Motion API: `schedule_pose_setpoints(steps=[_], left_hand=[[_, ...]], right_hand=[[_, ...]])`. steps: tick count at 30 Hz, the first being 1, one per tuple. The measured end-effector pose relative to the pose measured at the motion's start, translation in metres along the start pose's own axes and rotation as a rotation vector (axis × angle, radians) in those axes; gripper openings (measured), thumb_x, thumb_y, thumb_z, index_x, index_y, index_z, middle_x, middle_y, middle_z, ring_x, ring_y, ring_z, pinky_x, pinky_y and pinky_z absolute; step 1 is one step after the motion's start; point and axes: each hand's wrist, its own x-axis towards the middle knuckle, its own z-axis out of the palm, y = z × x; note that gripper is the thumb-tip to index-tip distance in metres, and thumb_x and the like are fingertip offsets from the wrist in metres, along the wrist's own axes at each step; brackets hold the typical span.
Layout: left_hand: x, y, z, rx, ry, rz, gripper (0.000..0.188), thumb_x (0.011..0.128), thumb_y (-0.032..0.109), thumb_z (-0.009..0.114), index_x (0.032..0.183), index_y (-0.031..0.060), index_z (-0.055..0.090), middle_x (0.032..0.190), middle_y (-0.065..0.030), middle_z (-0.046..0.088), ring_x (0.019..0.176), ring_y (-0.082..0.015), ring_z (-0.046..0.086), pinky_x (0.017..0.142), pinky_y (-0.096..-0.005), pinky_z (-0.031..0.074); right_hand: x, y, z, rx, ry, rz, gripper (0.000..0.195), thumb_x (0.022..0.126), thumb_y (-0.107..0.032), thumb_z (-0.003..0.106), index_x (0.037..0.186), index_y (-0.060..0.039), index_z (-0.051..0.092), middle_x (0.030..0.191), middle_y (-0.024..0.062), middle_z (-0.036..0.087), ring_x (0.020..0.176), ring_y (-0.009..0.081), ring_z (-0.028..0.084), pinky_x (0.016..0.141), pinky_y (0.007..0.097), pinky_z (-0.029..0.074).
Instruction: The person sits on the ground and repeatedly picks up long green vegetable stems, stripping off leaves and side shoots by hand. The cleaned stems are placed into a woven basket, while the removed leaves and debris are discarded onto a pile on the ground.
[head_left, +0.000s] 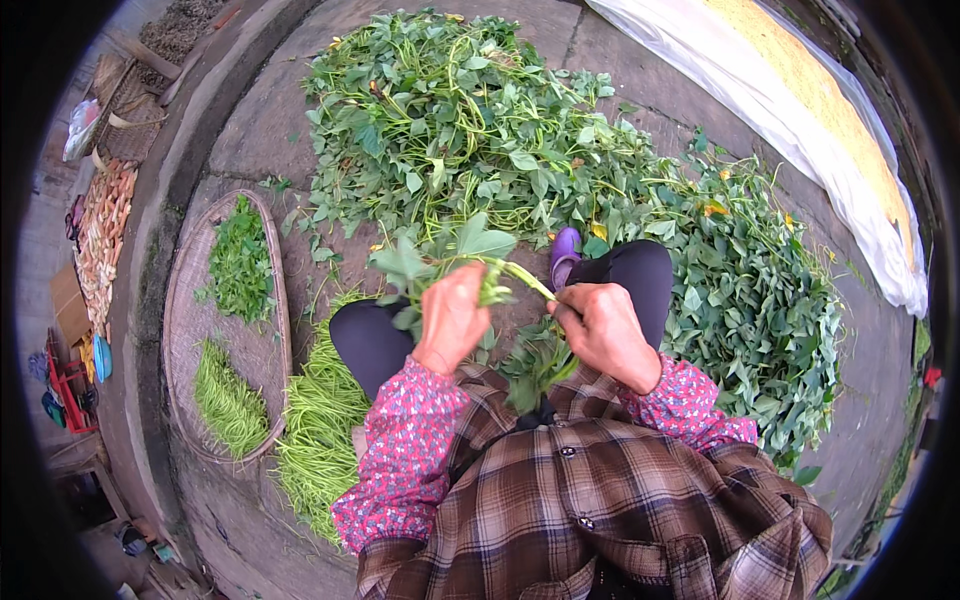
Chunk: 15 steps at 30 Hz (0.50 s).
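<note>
Between my knees, my left hand (453, 315) is closed around a bunch of green leaf stalks, its leaves (420, 259) blurred. A pale green vine stem (525, 276) runs from that bunch across to my right hand (606, 330), which pinches it between thumb and fingers. Leafy vine (532, 364) hangs below my right hand, over my lap. Beside my left knee lies a heap of stripped green stalks (322, 412). In front of me spreads a large pile of leafy vines (465, 135), which look like sweet potato vines.
A shallow woven oval tray (225, 334) at left holds loose leaves (241, 262) and a bundle of stalks (229, 401). Leafy vines (757, 337) heap at my right. White sheeting (750, 112) bears yellow grain (825, 82). Beyond a concrete ledge (150, 300) lie corn cobs (109, 240).
</note>
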Motion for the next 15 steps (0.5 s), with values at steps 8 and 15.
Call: schedule_pose_setpoints(steps=[8, 15], left_hand=[[-0.014, 0.013, 0.023, -1.446, -0.015, -0.6, 0.019, 0.09, 0.02, 0.054, 0.096, 0.0023, 0.056, 0.067, -0.0003, 0.054, 0.059, -0.0076, 0.051, 0.052, -0.0217, 0.042], [-0.018, 0.002, 0.043, -1.349, -0.052, -0.496, 0.011, 0.084, 0.012, 0.063, 0.089, 0.0037, 0.058, 0.072, 0.0008, 0.055, 0.06, -0.0075, 0.049, 0.054, -0.0228, 0.039]], right_hand=[[0.004, 0.0, 0.003, 0.635, -0.133, 0.285, 0.025, 0.088, -0.012, 0.047, 0.074, 0.0071, 0.057, 0.053, 0.0075, 0.055, 0.046, 0.0116, 0.051, 0.043, 0.0284, 0.038], [-0.003, -0.004, 0.003, 0.73, -0.291, 0.386, 0.025, 0.091, -0.017, 0.049, 0.076, 0.0017, 0.057, 0.056, 0.0021, 0.054, 0.049, 0.0073, 0.05, 0.045, 0.0219, 0.038]])
